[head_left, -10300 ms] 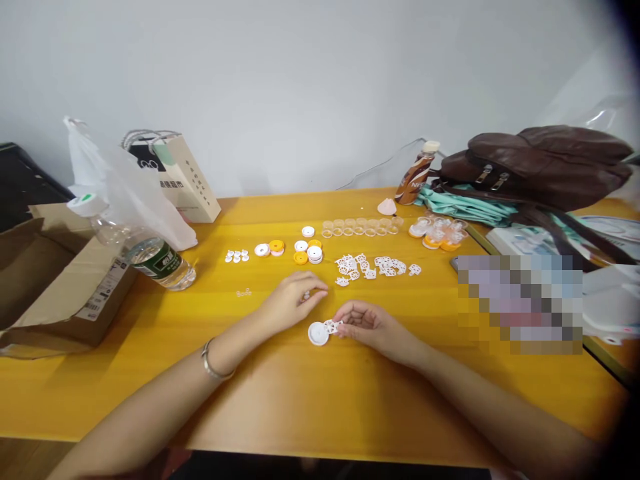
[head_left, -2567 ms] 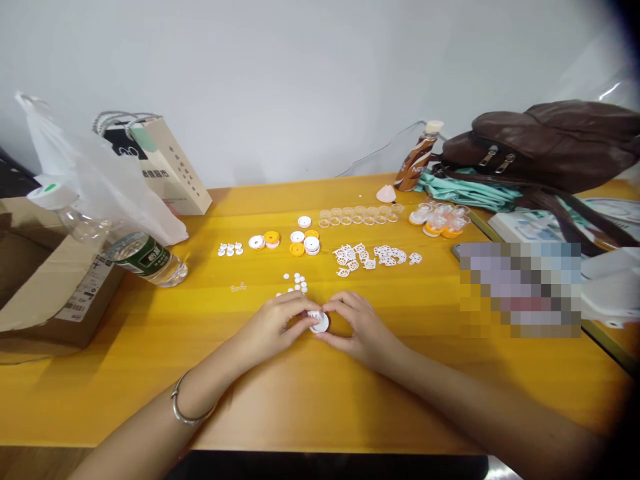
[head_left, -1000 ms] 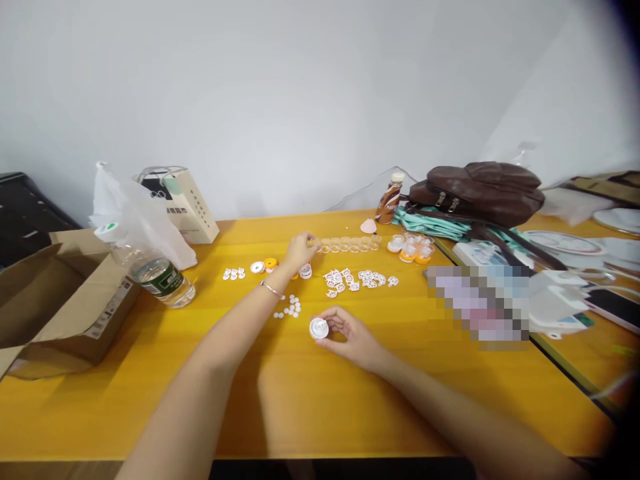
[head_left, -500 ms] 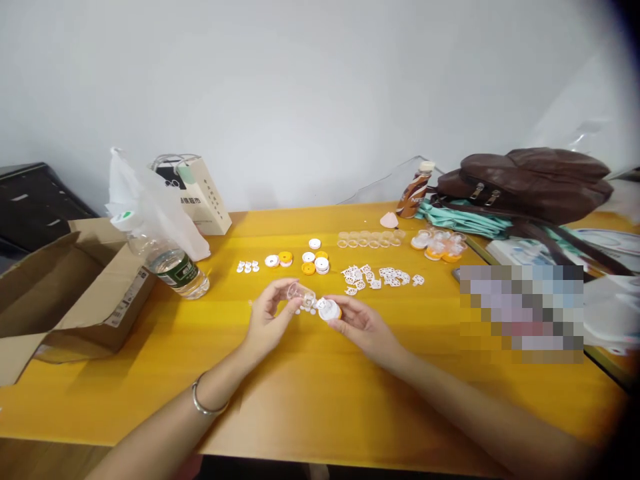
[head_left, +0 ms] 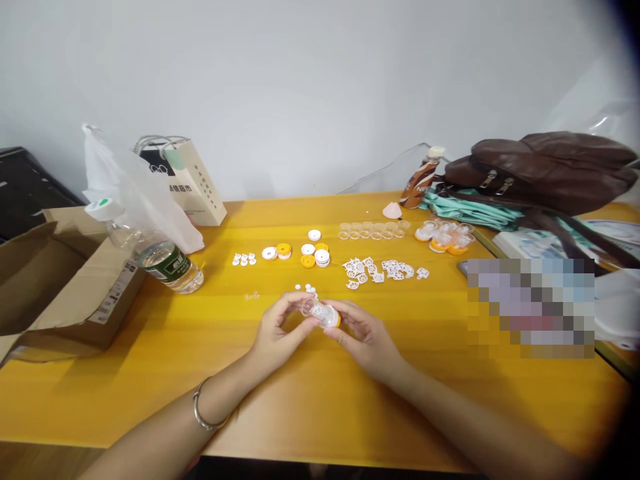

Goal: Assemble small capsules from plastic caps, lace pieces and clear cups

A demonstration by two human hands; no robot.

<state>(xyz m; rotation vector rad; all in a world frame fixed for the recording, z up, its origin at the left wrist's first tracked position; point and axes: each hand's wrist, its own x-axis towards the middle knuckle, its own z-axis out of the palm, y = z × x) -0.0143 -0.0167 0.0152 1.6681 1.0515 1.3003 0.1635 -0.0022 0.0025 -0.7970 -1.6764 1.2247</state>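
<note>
My left hand point(head_left: 285, 327) is closed on a small clear plastic cup point(head_left: 309, 306), its wide rim tilted up to the left. A white and orange round base point(head_left: 332, 317) is gripped by the fingers of my right hand point(head_left: 367, 337). Cup and base meet over the table, with a whitish piece showing through the clear plastic. Just beyond my hands lie several tiny white discs point(head_left: 309, 288). Farther back are white and orange round caps point(head_left: 315, 256), white lattice pieces point(head_left: 357, 270) and a double row of clear cups point(head_left: 374, 231).
On the left stand an open cardboard box point(head_left: 75, 313), a tilted water bottle point(head_left: 170, 267) and a paper bag point(head_left: 200, 187). Finished-looking clear and orange pieces point(head_left: 445, 237) cluster at right, near a brown bottle point(head_left: 421, 179) and a brown leather bag point(head_left: 545, 173).
The clear cup has come together with the white and orange base; a gap showed between them before. Both hands are slightly lower and nearer each other, and the view has shifted a little.
</note>
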